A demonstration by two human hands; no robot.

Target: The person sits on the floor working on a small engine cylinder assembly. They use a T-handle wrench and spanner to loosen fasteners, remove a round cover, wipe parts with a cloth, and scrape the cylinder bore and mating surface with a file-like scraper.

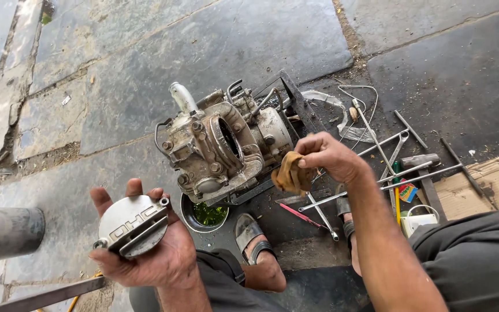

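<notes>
Head view, left hand: the left hand (157,254) lies palm up at the lower left, fingers spread and partly curled, cradling a round metal cover (133,225).
Head view, cover: the round metal cover is silver with raised lettering, bolt ears at its edge, and rests flat on the palm, tilted toward the camera, just in front of the engine.
Head view, right hand: the right hand (329,156) is closed in a loose fist, thumb and fingers pinching a tan rag (291,173) that hangs bunched below the knuckles.
Head view, rag: the tan rag sits just to the right of the engine, near its side but whether it touches cannot be told.
Head view, engine: a grimy engine (223,144) stands on a dark metal frame (295,98) on the stone floor (145,58), its round opening facing the camera and a pale pipe stub sticking up at the top.
Head view, bowl: a small dark bowl (205,214) with greenish liquid sits on the ground just below the engine, between the cover and a sandalled foot (252,242).
Head view, tools: long metal wrenches (399,173), a cross-shaped wrench (319,209), a red-handled tool (298,215) and a hammer (423,167) lie scattered on the floor to the right, behind the right forearm.
Head view, far left: a grey pipe end (4,231) juts in from the left edge.
Head view, far right: a piece of cardboard (492,179) lies beside the tools.
</notes>
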